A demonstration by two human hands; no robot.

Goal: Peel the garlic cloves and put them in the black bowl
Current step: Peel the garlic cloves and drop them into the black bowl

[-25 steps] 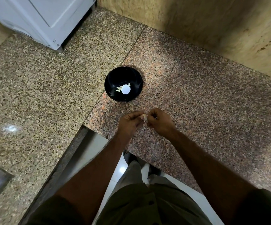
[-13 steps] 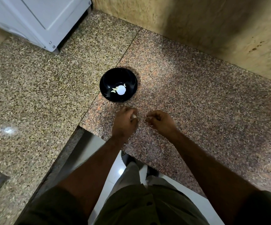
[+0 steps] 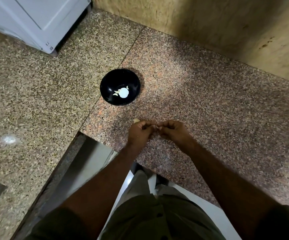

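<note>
Half a second ago the hands were apart; now the left hand [image 3: 140, 131] and right hand [image 3: 172, 129] meet again at centre frame, fingers curled, pinching a small pale bit, probably a garlic clove [image 3: 157, 126], between them. Another pale clove [image 3: 136, 120] shows at the left hand's upper edge; whether it touches the hand is unclear. Above them, the black bowl [image 3: 105, 87] sits on the granite counter [image 3: 209, 101], holding peeled cloves [image 3: 116, 92].
</note>
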